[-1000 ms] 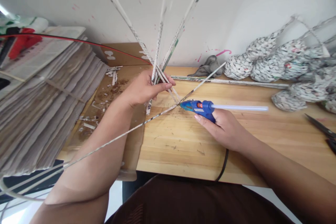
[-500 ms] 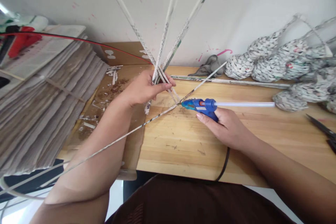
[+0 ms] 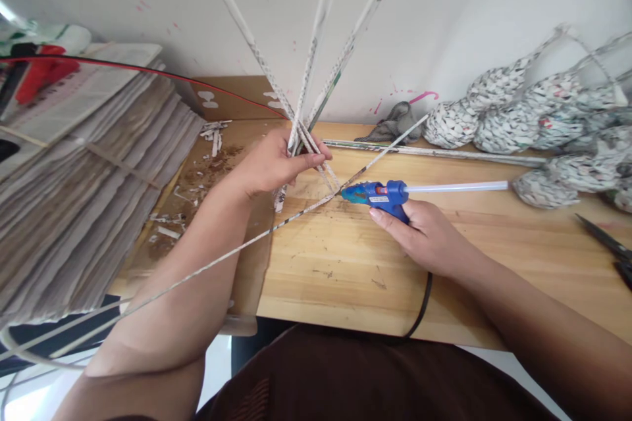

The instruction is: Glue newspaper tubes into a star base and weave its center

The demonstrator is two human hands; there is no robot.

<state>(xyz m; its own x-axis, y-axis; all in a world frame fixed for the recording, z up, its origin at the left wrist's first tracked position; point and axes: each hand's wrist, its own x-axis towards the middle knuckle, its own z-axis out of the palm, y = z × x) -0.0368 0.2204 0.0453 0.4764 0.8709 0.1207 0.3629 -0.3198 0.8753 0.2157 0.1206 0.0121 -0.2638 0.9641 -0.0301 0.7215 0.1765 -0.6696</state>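
My left hand (image 3: 279, 161) is closed round the crossing point of several rolled paper sticks (image 3: 310, 66), whose upper ends fan out toward the wall. In my right hand (image 3: 424, 233) is a blue glue gun (image 3: 380, 197), with a clear glue stick (image 3: 457, 187) jutting from its back. The nozzle points left and meets, or nearly meets, a long paper strand (image 3: 291, 218) where the lower ends of the held sticks reach it. That strand slants from the lower left, over my left forearm, up to the right. Whether glue is coming out cannot be seen.
Tied paper sheets (image 3: 113, 164) are stacked at the left, near paper scraps (image 3: 216, 138). Woven paper pieces (image 3: 508, 122), a grey cloth (image 3: 395, 123) and black scissors (image 3: 605, 242) lie at the right. A black cable (image 3: 423, 306) hangs over the table's (image 3: 316, 302) front edge.
The rear of the glue gun and its glue stick have tilted slightly upward, and my right hand has risen a little. My left hand keeps its hold with barely any movement.
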